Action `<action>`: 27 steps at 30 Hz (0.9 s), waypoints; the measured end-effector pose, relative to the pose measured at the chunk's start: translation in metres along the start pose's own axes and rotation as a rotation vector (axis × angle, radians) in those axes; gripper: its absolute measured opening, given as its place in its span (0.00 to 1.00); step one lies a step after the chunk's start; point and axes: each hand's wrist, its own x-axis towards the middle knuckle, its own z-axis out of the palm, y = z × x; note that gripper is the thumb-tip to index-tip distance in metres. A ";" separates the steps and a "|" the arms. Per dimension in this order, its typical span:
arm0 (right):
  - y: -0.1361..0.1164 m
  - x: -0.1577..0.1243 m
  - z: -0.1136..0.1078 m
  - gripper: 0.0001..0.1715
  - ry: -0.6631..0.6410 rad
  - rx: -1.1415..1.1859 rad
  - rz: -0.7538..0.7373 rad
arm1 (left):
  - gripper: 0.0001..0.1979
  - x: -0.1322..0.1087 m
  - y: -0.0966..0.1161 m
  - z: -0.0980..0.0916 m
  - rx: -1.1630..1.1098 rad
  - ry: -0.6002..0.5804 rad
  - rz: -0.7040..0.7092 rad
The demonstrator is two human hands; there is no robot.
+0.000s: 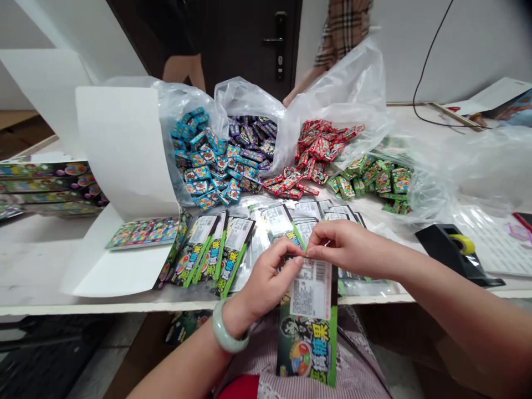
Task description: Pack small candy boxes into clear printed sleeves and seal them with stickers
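A green and black printed candy packet (310,332) hangs over my lap at the table's front edge, its white label with a barcode facing me. My left hand (272,274) pinches its top edge between thumb and forefinger. Close beside it, my right hand (347,246) pinches the same edge, fingertips almost touching the left ones. Behind my hands lie more flat packets of the same print (276,221). Another fanned group of packets (214,249) rests to the left.
Clear plastic bags spill small blue boxes (208,160), purple boxes (253,136), red boxes (320,147) and green boxes (378,177). An open white carton (120,149) stands left, a black tape dispenser (453,252) right. Across the table, a person's plaid-sleeved arm (305,83) reaches toward the bags.
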 end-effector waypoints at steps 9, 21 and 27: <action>0.000 0.008 0.004 0.12 -0.020 0.067 0.028 | 0.06 -0.003 -0.007 0.009 0.025 0.137 -0.002; 0.030 0.029 0.033 0.05 -0.629 1.023 0.439 | 0.10 0.002 0.006 -0.014 0.223 -0.104 0.129; 0.068 0.049 -0.001 0.05 -0.242 0.466 0.291 | 0.11 0.013 -0.010 -0.049 0.238 0.162 -0.077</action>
